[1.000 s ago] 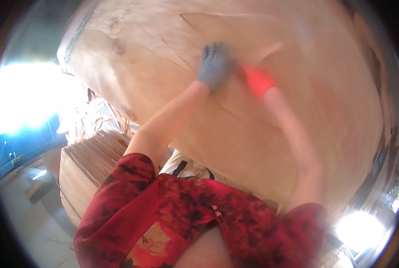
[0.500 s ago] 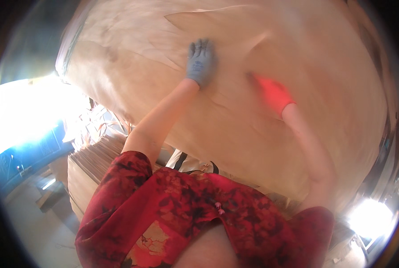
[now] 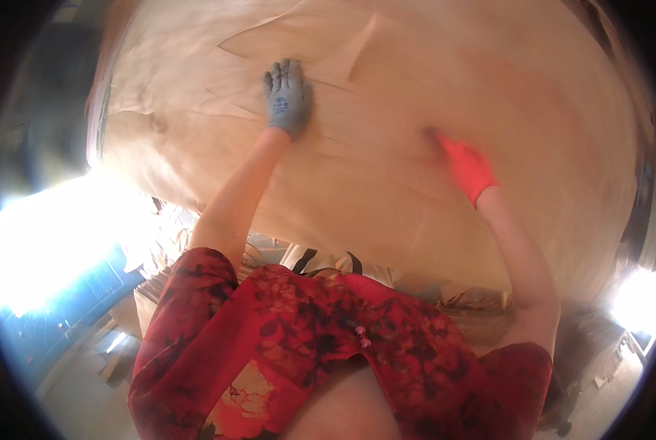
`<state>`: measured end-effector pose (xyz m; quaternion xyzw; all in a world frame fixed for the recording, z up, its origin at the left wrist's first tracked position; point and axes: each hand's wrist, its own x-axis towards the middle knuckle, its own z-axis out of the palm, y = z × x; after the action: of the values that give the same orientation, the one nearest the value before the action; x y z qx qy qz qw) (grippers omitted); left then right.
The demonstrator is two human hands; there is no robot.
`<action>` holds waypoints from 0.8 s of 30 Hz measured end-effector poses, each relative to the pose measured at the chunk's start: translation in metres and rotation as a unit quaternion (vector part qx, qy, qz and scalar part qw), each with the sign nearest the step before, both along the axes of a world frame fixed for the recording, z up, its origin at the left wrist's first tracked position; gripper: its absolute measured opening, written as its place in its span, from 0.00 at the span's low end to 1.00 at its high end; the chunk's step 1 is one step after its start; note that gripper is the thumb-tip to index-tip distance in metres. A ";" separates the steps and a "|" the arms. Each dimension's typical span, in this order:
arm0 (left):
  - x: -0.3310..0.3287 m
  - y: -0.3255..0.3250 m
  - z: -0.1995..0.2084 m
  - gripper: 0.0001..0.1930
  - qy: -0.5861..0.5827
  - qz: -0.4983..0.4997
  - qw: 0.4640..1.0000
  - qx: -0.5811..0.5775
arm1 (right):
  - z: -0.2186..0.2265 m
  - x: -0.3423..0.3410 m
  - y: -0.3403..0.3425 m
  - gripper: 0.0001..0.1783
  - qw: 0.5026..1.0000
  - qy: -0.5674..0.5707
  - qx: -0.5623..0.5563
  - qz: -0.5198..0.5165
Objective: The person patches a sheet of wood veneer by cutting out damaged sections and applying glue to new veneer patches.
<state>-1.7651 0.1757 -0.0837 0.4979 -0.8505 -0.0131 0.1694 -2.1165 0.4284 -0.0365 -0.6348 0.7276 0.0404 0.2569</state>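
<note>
A wide, thin tan sheet, which looks like wood veneer (image 3: 387,198), spreads across most of the view in front of me. My left hand (image 3: 287,101), in a grey glove, lies flat on it with the fingers stretched away from me. Just beyond those fingers is a torn, pointed flap (image 3: 291,45) with overlapping edges. My right hand (image 3: 470,167), in a bright orange-red glove with dark fingertips, is over the right half of the sheet and points to the left. Motion smears its fingers, so whether anything is in them does not show.
At the lower left, partly behind my sleeve, stands a stack of thin sheets (image 3: 146,293), with loose strips near it. A blue panel (image 3: 78,286) is beside a glaring light on the left. Another bright light (image 3: 642,302) shines at the lower right.
The view has shifted. My left hand has slid left and a little farther across the sheet, still flat. My right hand has moved right, away from the left one.
</note>
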 end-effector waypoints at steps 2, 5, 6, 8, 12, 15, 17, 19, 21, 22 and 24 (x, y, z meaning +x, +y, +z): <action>0.000 -0.001 -0.001 0.28 -0.002 -0.001 1.000 -0.002 | 0.001 -0.003 0.018 0.36 1.000 0.010 -0.014 -0.018; 0.001 -0.001 0.000 0.28 -0.008 -0.005 1.000 -0.001 | 0.008 0.000 0.051 0.35 0.998 0.043 -0.029 -0.043; 0.001 -0.001 0.000 0.28 -0.007 -0.006 1.000 -0.002 | 0.012 0.000 0.061 0.35 0.997 0.049 -0.011 -0.059; 0.002 0.001 -0.001 0.28 -0.009 -0.005 1.000 -0.005 | 0.015 0.001 0.080 0.34 0.995 0.062 0.001 -0.079; 0.002 0.001 -0.002 0.28 -0.010 -0.005 1.000 -0.011 | 0.017 0.000 0.108 0.33 0.992 0.074 0.003 -0.100; -0.001 0.001 -0.002 0.29 -0.005 -0.004 1.000 0.004 | 0.016 -0.004 0.112 0.33 0.991 0.058 0.015 -0.119; 0.003 0.002 -0.002 0.28 -0.013 -0.001 1.000 0.005 | 0.026 -0.009 0.110 0.33 0.983 -0.010 0.043 -0.178; 0.004 0.004 -0.004 0.28 -0.025 0.008 1.000 -0.008 | 0.059 -0.014 0.116 0.32 0.948 -0.121 0.093 -0.278; 0.004 0.004 -0.001 0.27 -0.009 0.001 1.000 -0.013 | 0.097 0.004 0.119 0.31 0.940 -0.152 -0.035 -0.304; 0.004 0.005 0.000 0.27 -0.002 -0.006 1.000 -0.014 | 0.107 0.016 0.115 0.31 0.928 -0.169 -0.097 -0.317; 0.002 0.010 0.004 0.26 0.021 -0.004 1.000 -0.002 | 0.102 0.036 0.092 0.30 0.945 -0.151 -0.170 -0.234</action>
<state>-1.7631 0.1861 -0.0797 0.4937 -0.8488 -0.0228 0.1878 -2.0809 0.5203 0.0658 -0.4796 0.8042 -0.2420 0.2543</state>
